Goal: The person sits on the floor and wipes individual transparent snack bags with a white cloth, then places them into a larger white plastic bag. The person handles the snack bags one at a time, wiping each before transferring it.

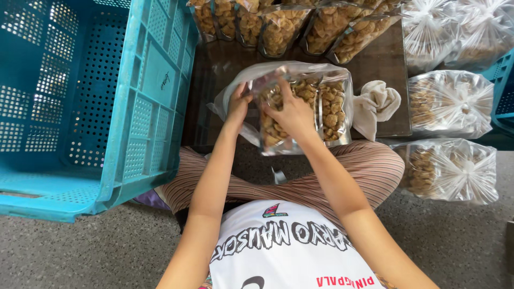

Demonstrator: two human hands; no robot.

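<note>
Snack pouch (278, 120), clear and full of golden fried pieces, sits at frame centre above the person's lap, gripped at its top edge by both hands: left hand (238, 104) fingers pinch the upper left corner, right hand (293, 111) fingers wrap its front. Just behind lies a second filled pouch (333, 109) on the dark desk (383, 64), a crumpled cloth (377, 104) beside it. A blue crate (91, 101) fills the left, tied clear bags (447, 168) the right.

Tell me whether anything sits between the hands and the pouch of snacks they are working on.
Nothing visible does. The left hand and right hand both already grip the clear snack pouch at its upper part, above the low dark table. A second filled pouch lies just behind it, not between.
</note>
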